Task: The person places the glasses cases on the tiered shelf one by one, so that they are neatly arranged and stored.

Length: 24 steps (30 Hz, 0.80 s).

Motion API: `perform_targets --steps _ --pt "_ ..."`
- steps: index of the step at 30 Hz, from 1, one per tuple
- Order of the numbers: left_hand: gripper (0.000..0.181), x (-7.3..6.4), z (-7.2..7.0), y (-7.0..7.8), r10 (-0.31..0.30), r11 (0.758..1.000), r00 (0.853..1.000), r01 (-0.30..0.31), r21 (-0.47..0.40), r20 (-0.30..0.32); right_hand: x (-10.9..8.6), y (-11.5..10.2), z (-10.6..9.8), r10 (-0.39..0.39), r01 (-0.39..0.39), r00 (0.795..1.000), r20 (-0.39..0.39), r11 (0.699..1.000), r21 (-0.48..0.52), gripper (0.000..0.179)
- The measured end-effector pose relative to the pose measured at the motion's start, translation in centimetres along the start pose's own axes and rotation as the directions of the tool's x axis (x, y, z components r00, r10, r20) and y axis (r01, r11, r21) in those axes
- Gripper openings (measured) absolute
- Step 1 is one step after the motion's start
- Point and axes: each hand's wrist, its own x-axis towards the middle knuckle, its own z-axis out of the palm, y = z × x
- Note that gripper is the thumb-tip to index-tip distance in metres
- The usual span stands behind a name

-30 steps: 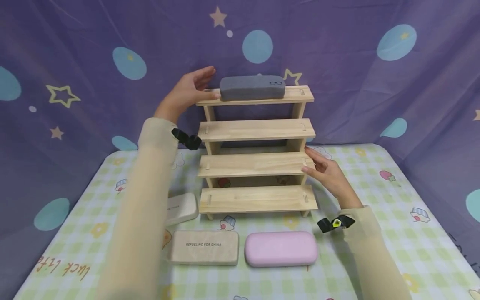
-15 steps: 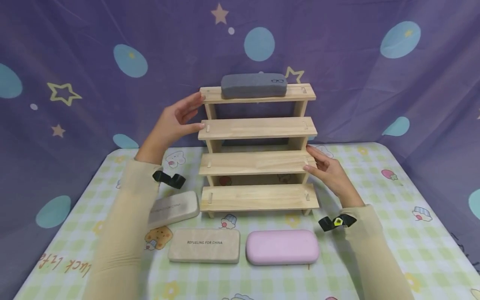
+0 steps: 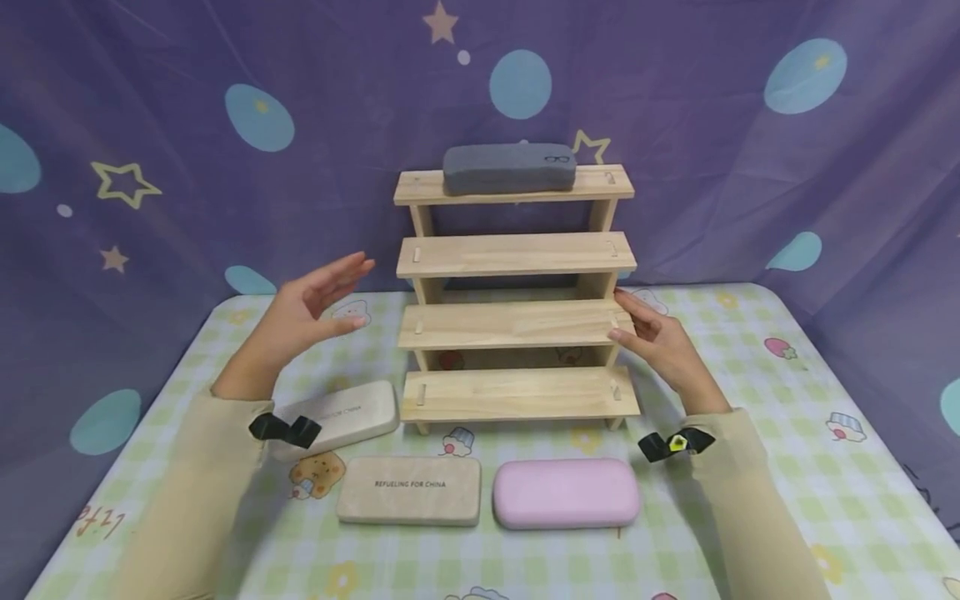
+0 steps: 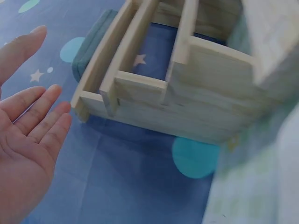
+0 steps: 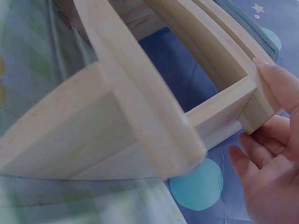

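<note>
A four-tier wooden display shelf (image 3: 517,393) stands on the table against the backdrop. On its top tier lies a grey glasses case (image 3: 508,172) with a small glasses print. My right hand (image 3: 666,348) grips the right end of a middle tier; in the right wrist view the thumb (image 5: 275,81) lies on the board and the fingers curl below its end. My left hand (image 3: 294,323) hovers left of the shelf, holding nothing, fingers extended and thumb apart. Below it, a beige glasses case (image 3: 363,410) lies at an angle, partly hidden by the left wrist.
In front of the shelf lie a second beige case (image 3: 408,505) lettered "REFUELING FOR CHINA" and a pink glasses case (image 3: 566,495), side by side. A green checked cloth (image 3: 757,367) covers the table. Purple patterned fabric (image 3: 337,75) hangs behind and at the sides.
My left hand has come down and left from beside the grey case, away from the shelf. The right hand keeps its grip on the tier.
</note>
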Motion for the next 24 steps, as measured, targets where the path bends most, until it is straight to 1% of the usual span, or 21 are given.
perform_targets --steps 2,6,9,14,17,20,24 --pt "0.071 -1.0 -0.1 -0.2 0.014 1.0 1.0 -0.014 0.0 0.012 0.0 -0.1 0.1 -0.001 0.001 1.0 0.002 1.0 -0.004 0.064" --pt "0.071 -2.9 -0.2 -0.6 0.069 0.998 0.997 -0.068 -0.012 0.026 0.2 -0.2 0.2 -0.012 0.012 1.0 0.006 1.0 0.016 0.063" --pt "0.071 -4.4 -0.2 -0.8 0.092 0.996 0.995 -0.091 -0.013 0.039 0.2 -0.1 0.3 -0.02 0.02 1.0 0.008 0.999 0.033 0.063" --pt "0.071 -6.7 -0.3 -1.4 0.079 0.997 0.996 -0.079 0.006 0.041 0.2 0.0 0.5 -0.025 0.025 1.0 0.002 0.999 0.037 0.063" --pt "0.07 -8.0 -0.5 -2.2 0.056 0.998 0.998 -0.056 0.015 0.042 0.1 0.1 0.5 -0.027 0.027 1.0 -0.009 0.999 0.041 0.063" --pt "0.069 -9.3 -0.6 -3.1 0.035 0.998 0.998 -0.037 0.046 0.048 0.0 0.2 0.4 -0.025 0.026 0.999 -0.021 0.999 0.038 0.063" --pt "0.069 -11.1 -0.7 -3.9 -0.008 0.996 0.999 0.005 0.085 0.033 0.1 0.3 0.3 -0.032 0.033 0.999 -0.018 0.999 0.033 0.064"
